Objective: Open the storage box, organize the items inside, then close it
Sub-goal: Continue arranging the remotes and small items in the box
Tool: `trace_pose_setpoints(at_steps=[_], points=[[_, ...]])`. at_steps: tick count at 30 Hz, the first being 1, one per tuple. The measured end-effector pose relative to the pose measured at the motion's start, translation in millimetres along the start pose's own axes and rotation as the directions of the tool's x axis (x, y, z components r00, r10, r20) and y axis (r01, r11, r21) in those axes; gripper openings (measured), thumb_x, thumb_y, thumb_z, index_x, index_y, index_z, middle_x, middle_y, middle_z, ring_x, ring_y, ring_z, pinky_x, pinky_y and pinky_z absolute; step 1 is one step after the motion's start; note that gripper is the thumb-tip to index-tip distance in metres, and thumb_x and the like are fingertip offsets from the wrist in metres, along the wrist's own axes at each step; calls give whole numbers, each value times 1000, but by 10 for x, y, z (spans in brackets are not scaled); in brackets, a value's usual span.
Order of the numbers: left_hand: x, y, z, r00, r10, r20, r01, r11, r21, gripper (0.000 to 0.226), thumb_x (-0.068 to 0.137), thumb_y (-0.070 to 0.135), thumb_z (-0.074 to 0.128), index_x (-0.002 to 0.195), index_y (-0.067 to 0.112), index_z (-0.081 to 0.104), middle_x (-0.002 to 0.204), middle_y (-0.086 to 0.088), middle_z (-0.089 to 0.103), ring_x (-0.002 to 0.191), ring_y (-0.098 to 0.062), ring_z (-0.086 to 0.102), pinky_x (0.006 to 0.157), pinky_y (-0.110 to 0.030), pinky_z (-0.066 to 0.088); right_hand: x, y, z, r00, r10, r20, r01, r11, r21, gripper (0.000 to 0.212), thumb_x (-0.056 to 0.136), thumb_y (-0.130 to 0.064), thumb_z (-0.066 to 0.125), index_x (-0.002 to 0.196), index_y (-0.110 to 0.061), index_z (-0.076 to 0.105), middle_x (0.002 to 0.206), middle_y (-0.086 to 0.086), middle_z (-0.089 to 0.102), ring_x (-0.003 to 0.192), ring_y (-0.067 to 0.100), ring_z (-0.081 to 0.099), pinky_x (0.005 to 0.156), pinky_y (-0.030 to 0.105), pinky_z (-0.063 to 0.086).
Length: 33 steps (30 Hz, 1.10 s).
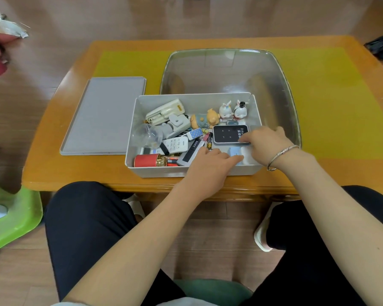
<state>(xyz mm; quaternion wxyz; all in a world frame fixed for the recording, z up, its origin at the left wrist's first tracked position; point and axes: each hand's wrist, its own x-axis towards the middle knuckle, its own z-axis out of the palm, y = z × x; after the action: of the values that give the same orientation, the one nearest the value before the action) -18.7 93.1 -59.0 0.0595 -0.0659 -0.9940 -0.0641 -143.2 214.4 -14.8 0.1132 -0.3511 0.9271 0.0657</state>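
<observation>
We found the open grey rectangular plastic storage box (142,102) at the near edge of the orange wooden table (341,173), its flat grey lid (104,115) laid beside it, presumably to free access. Our right hand (268,141) pinched the black rounded touch-panel device (229,133), while our left hand (208,166) rested flat-fingered among jumbled remotes, batteries and figurines.

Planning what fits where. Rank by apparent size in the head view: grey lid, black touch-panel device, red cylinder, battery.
1. grey lid, by far the largest
2. black touch-panel device, partly under the right hand
3. red cylinder, close to the device, so this order is unsure
4. battery, smallest
</observation>
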Motion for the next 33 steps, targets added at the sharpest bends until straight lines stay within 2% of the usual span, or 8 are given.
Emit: trace_pose_setpoints(at_steps=[5, 7, 12, 17, 21, 23, 28, 33], points=[[-182, -45, -76, 994, -79, -82, 74, 995, -64, 50, 88, 55, 54, 128, 26, 57, 132, 6, 55, 123, -19, 42, 95, -40, 25, -8, -159, 66, 963, -26, -268, 23, 1000, -17, 41, 89, -12, 48, 126, -29, 55, 135, -3, 49, 131, 24, 31, 113, 53, 6], [-275, -115, -155, 981, -130, -147, 114, 987, -109, 45, 89, 56, 51, 119, 24, 64, 127, 6, 59, 120, -19, 47, 94, -40, 27, 19, -249, 73, 946, -74, -317, 83, 996, 15, 37, 90, -16, 49, 125, -26, 57, 138, 0, 46, 132, 25, 31, 114, 50, 6], [-448, -511, -380, 887, -362, -287, 322, 930, -175, 26, 94, 33, 54, 112, 21, 67, 125, 2, 60, 119, -23, 47, 93, -39, 27, 97, -551, 105, 942, -180, -283, 217, 970, 106, 36, 90, -17, 50, 124, -22, 58, 142, 3, 40, 133, 26, 31, 113, 44, 16], [-640, -1057, -489, 770, -565, -298, 506, 824, -253, 42, 92, 30, 55, 132, 18, 51, 138, -2, 46, 127, -22, 38, 102, -40, 29, 205, -835, 100, 944, -261, -202, 298, 937, 181, 41, 91, -18, 50, 131, -19, 51, 146, 5, 36, 135, 25, 30, 112, 41, 23], [-681, -1341, -470, 840, -542, -31, 531, 832, -160, 70, 83, 50, 64, 143, 27, 35, 146, 2, 38, 133, -24, 29, 105, -45, 28, 299, -954, 94, 953, -272, -135, 300, 916, 267, 44, 92, -16, 50, 135, -17, 45, 144, 5, 38, 132, 26, 33, 108, 43, 32], [-686, -1442, -431, 845, -533, 38, 533, 835, -136, 73, 82, 48, 66, 144, 32, 31, 148, 3, 37, 134, -25, 30, 106, -46, 27, 356, -1012, 94, 950, -279, -143, 309, 908, 283, 44, 92, -17, 50, 135, -17, 45, 141, 4, 42, 129, 26, 35, 106, 42, 34], [-633, -1543, -354, 847, -532, 14, 526, 834, -166, 72, 83, 31, 68, 144, 32, 30, 147, 2, 40, 133, -26, 32, 105, -45, 29, 480, -1109, 96, 950, -271, -156, 296, 940, 171, 48, 89, -47, 51, 132, -25, 46, 136, 0, 49, 124, 23, 39, 102, 43, 32], [-579, -1534, -317, 834, -551, -38, 533, 821, -207, 68, 77, 41, 71, 137, 31, 41, 132, -2, 45, 121, -28, 36, 100, -38, 29, 535, -1192, 85, 950, -298, -94, 308, 944, 121, 53, 81, -60, 54, 122, -28, 55, 121, -2, 56, 117, 23, 41, 98, 43, 29]])
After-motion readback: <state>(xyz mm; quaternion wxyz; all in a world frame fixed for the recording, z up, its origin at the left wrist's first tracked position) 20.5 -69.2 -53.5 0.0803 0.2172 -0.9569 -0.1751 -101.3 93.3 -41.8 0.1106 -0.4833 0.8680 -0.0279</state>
